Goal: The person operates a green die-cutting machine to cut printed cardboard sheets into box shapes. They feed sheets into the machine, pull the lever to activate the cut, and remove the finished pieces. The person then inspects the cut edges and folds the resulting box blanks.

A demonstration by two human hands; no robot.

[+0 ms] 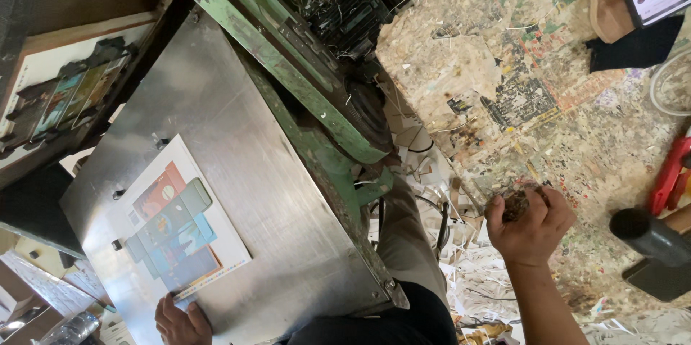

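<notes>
Head view looks down, tilted, on a person seated at a green-framed press (302, 86). Across its front lies a tilted steel platen (252, 172), and on the platen rests a printed sheet (183, 223), white-bordered, with a carton layout in red, teal and blue. The sheet sits toward the lower left of the plate, its edges close against small dark stops (160, 142) fixed to the metal, which seem there to hold it square.

The left hand (181, 322) is at the bottom edge of the frame, its fingers resting on the near corner of the sheet, pressing or pinching it; whether the corner is truly gripped cannot be told, since the fingertips overlap the paper's edge. The hand lies low on the plate, clear of the printed area.

The right hand (531, 226) is held well away from the press, out over a table (504, 64) crusted with old paper scraps and paint. It is clenched around a brown crumpled wad (515, 203), perhaps waste paper or a rag, which shows above the curled fingers.

Paper trimmings (461, 259) litter the space between the press and the table. At left, behind the platen, a second printed board (72, 89) with dark cut shapes leans in its frame. A dark tube (640, 233) and a red tool (671, 172) lie at the right edge.
</notes>
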